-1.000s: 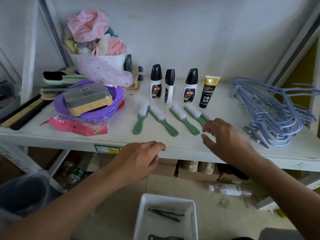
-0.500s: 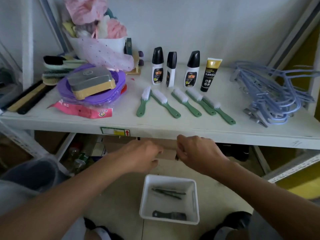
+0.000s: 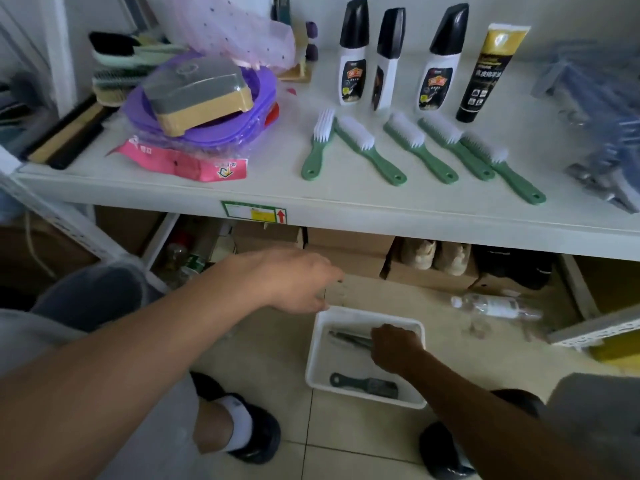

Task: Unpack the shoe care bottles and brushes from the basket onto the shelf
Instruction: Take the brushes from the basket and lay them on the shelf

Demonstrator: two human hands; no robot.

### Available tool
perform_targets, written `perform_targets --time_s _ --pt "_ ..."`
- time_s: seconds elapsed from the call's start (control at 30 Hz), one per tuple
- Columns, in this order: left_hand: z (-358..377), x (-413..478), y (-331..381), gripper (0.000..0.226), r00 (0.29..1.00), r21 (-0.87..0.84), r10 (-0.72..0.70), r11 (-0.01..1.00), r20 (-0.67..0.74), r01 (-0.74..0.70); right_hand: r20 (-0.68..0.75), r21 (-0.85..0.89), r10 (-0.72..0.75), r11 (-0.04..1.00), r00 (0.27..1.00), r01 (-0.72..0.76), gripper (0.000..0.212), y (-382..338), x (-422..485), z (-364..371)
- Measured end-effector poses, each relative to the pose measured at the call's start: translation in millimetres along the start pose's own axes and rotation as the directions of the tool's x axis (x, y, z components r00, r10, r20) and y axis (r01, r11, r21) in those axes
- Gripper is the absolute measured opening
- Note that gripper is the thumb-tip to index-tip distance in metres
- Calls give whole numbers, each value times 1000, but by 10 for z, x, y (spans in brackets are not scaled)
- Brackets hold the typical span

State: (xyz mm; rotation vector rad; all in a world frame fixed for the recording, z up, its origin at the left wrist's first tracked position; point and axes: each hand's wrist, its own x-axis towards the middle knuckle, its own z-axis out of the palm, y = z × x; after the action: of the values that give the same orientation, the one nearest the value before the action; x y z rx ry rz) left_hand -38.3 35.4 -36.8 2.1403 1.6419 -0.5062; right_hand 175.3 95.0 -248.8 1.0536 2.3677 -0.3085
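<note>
A white basket (image 3: pixel 313 358) sits on the floor below the shelf (image 3: pixel 346 216). Inside it lie dark brushes: one at the far end (image 3: pixel 346 338) and one at the near end (image 3: pixel 363 385). My right hand (image 3: pixel 394 346) is down in the basket, its fingers closed around the far brush. My left hand (image 3: pixel 294 278) hovers above the basket's far left corner, fingers loose, holding nothing. On the shelf stand three white bottles with black caps (image 3: pixel 353 53) and a black-and-gold tube (image 3: pixel 485 71). Several green brushes (image 3: pixel 419 147) lie in a row before them.
Purple basins with a grey-and-tan box (image 3: pixel 197 95) fill the shelf's left side, a pink packet (image 3: pixel 183 164) before them. Blue hangers (image 3: pixel 602 126) lie at the right. Cardboard boxes, shoes (image 3: pixel 436 254) and a plastic bottle (image 3: pixel 495 306) sit under the shelf. My feet flank the basket.
My right hand dropped from the shelf's edge into the basket and closed on a dark brush. My left hand moved down and right over the basket. The view tilted downward.
</note>
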Motion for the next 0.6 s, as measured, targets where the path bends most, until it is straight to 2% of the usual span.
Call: perform_targets --time_s 0.17,0.23,0.43,0.6 --pt "52 99 -7 44 998 26 6 1000 58 -7 207 33 -105 994 973 100 41 67 223 377" --pt "54 130 0 39 997 27 -1 1000 81 -1 249 53 -132 991 959 122 42 32 273 505" --pt "32 140 7 38 996 64 9 998 84 -14 189 40 -102 995 977 96 23 -231 488 947" --pt "65 121 -36 36 997 68 22 997 71 -27 192 -4 -97 995 977 100 23 -371 681 1107"
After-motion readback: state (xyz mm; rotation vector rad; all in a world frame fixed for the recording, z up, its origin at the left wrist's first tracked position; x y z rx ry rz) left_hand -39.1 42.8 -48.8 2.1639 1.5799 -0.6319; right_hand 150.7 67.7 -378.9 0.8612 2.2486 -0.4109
